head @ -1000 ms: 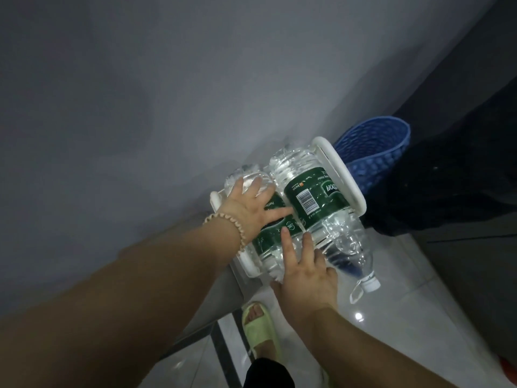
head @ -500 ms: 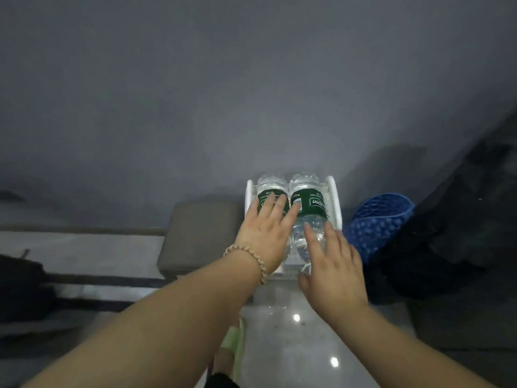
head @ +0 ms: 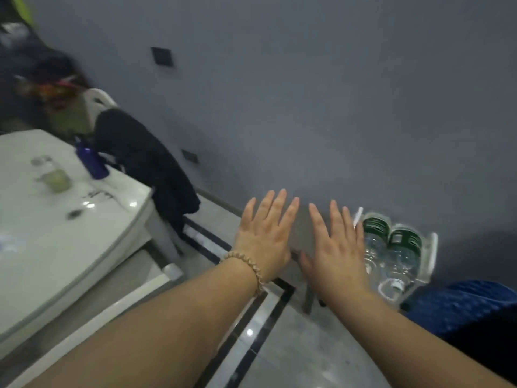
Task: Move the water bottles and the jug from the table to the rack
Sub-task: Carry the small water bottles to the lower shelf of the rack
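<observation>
The right hand (head: 335, 253) blocks the left side of the rack (head: 429, 256) and part of the water bottle (head: 373, 236) next to it. The table (head: 56, 247) runs off the left edge of the frame. The jar (head: 54, 177) on it is just a smear, and the dark pile (head: 47, 85) in the upper left is too blurry to name.

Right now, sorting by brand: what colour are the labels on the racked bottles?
Dark green labels on both bottles; head view shows them.

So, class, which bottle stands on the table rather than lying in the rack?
The blue bottle, standing near the white table's far edge. The two clear green-labelled bottles lie side by side in the white rack.
</observation>
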